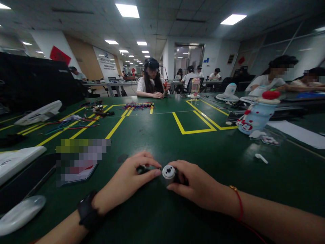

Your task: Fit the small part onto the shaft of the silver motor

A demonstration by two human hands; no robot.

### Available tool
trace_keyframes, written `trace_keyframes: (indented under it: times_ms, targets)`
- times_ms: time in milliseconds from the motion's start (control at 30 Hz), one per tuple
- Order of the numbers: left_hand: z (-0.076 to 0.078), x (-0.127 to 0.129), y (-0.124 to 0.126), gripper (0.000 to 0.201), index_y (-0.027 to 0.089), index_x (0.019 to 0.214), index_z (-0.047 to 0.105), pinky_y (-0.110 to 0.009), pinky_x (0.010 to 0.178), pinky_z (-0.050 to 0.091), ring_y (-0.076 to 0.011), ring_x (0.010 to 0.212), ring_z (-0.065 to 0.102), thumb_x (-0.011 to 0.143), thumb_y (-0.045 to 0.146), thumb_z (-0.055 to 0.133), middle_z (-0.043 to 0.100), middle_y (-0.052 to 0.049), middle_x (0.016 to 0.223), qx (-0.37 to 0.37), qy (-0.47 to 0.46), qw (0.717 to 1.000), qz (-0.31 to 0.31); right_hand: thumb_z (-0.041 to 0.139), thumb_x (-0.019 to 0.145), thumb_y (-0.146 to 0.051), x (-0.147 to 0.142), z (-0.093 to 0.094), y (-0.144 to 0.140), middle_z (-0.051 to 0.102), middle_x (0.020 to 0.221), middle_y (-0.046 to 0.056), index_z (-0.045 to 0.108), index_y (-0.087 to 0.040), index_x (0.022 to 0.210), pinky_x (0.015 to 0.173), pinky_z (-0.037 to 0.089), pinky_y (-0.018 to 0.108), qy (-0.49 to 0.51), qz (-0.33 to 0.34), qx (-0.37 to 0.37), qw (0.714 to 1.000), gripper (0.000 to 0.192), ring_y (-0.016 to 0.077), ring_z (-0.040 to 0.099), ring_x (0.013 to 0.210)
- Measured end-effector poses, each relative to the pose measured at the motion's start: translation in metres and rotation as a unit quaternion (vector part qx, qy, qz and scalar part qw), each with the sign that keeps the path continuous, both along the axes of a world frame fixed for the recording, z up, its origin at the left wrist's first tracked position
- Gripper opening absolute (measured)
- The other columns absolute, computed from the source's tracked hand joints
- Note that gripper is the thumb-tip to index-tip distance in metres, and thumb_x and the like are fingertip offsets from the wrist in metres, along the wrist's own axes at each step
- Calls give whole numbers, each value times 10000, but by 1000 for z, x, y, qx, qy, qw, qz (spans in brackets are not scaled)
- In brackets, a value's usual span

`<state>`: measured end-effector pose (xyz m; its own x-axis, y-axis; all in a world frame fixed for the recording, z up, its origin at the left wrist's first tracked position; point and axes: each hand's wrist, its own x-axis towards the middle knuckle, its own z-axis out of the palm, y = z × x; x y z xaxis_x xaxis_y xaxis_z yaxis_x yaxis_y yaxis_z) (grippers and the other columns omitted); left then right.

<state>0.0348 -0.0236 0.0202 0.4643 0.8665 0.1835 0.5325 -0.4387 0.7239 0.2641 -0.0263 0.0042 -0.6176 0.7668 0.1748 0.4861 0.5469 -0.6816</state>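
from where i stand, the short silver metal cylinder (pixel 168 172) sits centrally toward the near edge of the dark green surface (pixel 142 135), in the person's right hand (pixel 195 181). those fingers are grasping it around its side, thumb nearest the person, presumably so the round end stays uncovered and tipped up toward the eyes. that end shows one dark centre and two small dark holes. i can't tell whether its base touches the surface.

the left hand (pixel 133 171) comes in from the other side, its thumb and forefinger almost meeting just beside the cylinder's rim, likely to work finely there. something tiny and dark shows at the tips, but i can't tell whether they pinch it.

counting: two hands, one cylinder; one small white plastic earbud (pixel 261 158) lying toward the right edge, one pale blue bottle with a red top (pixel 256 113) beyond it, and one clear bottle with a pink top (pixel 195 88) by the far edge. one tangle of thin red and blue wires (pixel 138 106) lies toward the far edge, across yellow tape lines (pixel 115 127) that seem meant to mark off areas. one co-worker (pixel 149 83) sits beyond that edge.
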Motion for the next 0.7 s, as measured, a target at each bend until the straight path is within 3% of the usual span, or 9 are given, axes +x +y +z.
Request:
trace_keyframes:
  times_ms: [100,233,533,700]
  targets:
    - [6,5,-4,139,303,1008,696,-286,791,436,-160,890,576,897,285,614,584,12,958,46,-54,996,52,693,810,-248,0,0,0,561,855,-13,577,-202,1041,611,364,252,0,5,1,1000,262,123,474,691]
    - [9,16,-11,183,319,1017,710,-268,756,443,-147,860,566,889,223,622,563,16,914,77,-52,995,36,697,807,-239,0,-3,0,545,830,-26,567,-209,1048,604,358,246,12,7,13,1000,276,115,460,669]
    - [12,20,-15,241,319,1100,695,-302,784,451,-168,900,569,931,248,539,587,-3,961,54,2,999,-5,692,809,-238,-1,-3,2,534,820,-27,562,-202,1088,606,360,248,11,9,21,1000,311,112,451,657]
    - [11,11,-11,247,320,1131,669,-319,863,425,-184,978,568,942,304,510,596,-3,1054,15,-45,998,38,684,815,-247,0,0,0,563,866,-15,569,-201,1071,619,371,251,3,9,12,1000,284,116,470,684]
